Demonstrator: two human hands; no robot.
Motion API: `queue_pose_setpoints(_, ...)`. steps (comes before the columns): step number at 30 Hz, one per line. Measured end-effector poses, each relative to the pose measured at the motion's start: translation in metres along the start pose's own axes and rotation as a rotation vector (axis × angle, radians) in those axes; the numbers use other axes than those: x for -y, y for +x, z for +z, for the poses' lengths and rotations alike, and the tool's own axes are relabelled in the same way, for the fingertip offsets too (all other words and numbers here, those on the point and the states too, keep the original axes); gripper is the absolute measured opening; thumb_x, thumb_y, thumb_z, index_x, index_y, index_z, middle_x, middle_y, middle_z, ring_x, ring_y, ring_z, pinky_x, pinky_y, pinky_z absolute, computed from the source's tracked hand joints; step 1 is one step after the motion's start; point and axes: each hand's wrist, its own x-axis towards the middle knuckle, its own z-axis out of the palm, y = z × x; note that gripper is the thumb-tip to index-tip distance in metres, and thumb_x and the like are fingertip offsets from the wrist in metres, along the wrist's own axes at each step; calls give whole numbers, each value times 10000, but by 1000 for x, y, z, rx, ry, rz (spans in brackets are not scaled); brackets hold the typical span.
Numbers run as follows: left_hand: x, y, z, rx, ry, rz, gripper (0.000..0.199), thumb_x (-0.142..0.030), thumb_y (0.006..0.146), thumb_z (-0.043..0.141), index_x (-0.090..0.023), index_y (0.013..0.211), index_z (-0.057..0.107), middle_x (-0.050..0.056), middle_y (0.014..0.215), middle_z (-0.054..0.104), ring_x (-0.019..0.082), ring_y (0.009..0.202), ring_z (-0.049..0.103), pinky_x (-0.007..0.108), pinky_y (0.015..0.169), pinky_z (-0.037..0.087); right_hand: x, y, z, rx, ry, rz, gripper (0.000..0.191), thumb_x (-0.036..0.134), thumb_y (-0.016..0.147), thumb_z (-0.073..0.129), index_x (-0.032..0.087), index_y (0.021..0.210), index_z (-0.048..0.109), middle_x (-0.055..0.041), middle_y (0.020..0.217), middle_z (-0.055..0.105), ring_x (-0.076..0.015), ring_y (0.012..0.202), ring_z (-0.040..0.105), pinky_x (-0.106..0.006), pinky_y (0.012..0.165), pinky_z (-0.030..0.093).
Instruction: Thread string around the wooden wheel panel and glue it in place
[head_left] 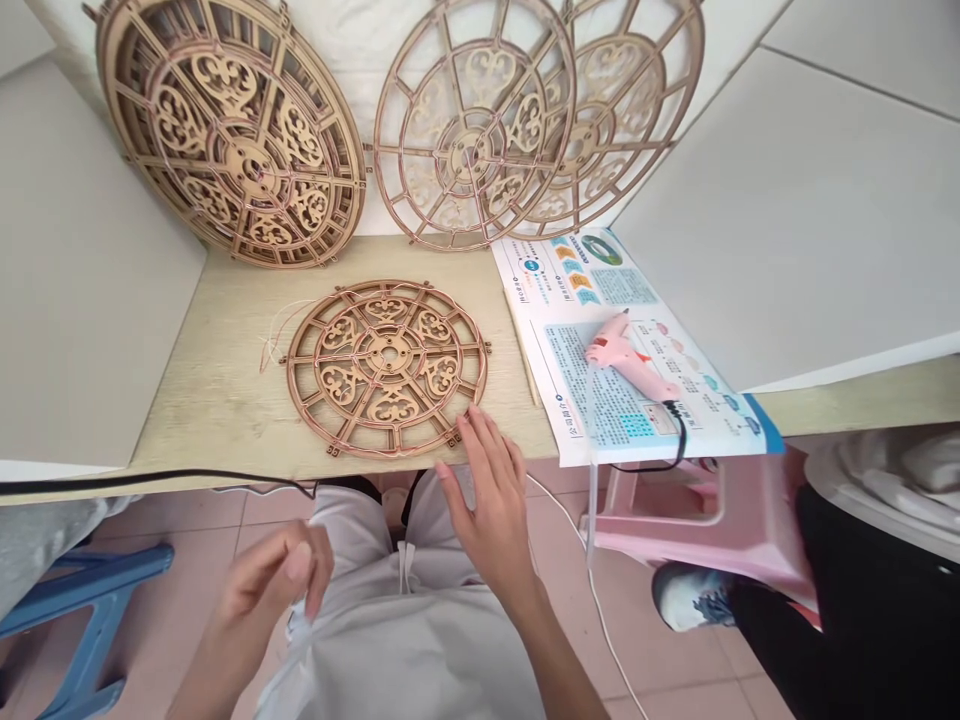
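Note:
A round openwork wooden wheel [395, 404] with scroll-shaped cutouts lies flat at the table's front edge. Thin copper-coloured wire runs along its rings, and loose wire ends trail off its left side. My right hand [487, 490] has its fingers stretched out, the fingertips at the wheel's lower right rim. Below the table edge, over my lap, my left hand [274, 580] is closed with its fingers curled against the thumb. Whether anything small is between those fingers I cannot make out.
A stack of similar wheels [251, 165] leans at the back left; two more wheels [469, 150] lean beside it. A pink glue gun [634, 365] lies on a printed sheet [577, 400]. Grey panels flank the table. A black cable [165, 480] crosses the front edge. Another person sits at right.

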Motion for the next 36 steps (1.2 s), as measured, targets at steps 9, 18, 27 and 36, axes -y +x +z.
queue_pose_setpoints(9, 19, -50, -17, 74, 708, -21, 578, -366, 1001, 571, -410, 1538, 364, -93, 717, 684, 75, 474, 579, 119, 519, 487, 3, 7, -14, -11, 138, 15, 568, 122, 998, 524, 234, 1539, 393, -148, 1480, 531, -268, 1425, 464, -495, 1142, 402)
queue_pose_setpoints(18, -23, 75, 27, -216, 802, 442, 80, -210, 956, 662, -189, 1031, 684, 35, 981, 700, 200, 957, 592, 330, 910, 477, -17, 78, -32, 268, 284, -324, 112, 155, 977, 595, 163, 1012, 701, -96, 1023, 685, -220, 988, 595, -399, 887, 506)
queue_pose_setpoints(27, 1, 93, 11, -25, 727, 366, 99, -330, 913, 734, -232, 909, 752, 8, 913, 696, 170, 877, 598, 305, 796, 458, -20, 114, -24, 689, 309, -508, 219, 233, 1012, 564, 166, 891, 734, -47, 863, 653, -186, 860, 551, -335, 812, 418)
queue_pose_setpoints(36, -1, 94, 8, 3, 682, 326, 76, -268, 926, 706, -226, 897, 761, 12, 891, 697, 167, 852, 594, 290, 774, 446, -7, 96, -17, 631, 331, -375, 168, 330, 973, 651, 197, 921, 739, -41, 905, 691, -183, 874, 568, -343, 826, 423)
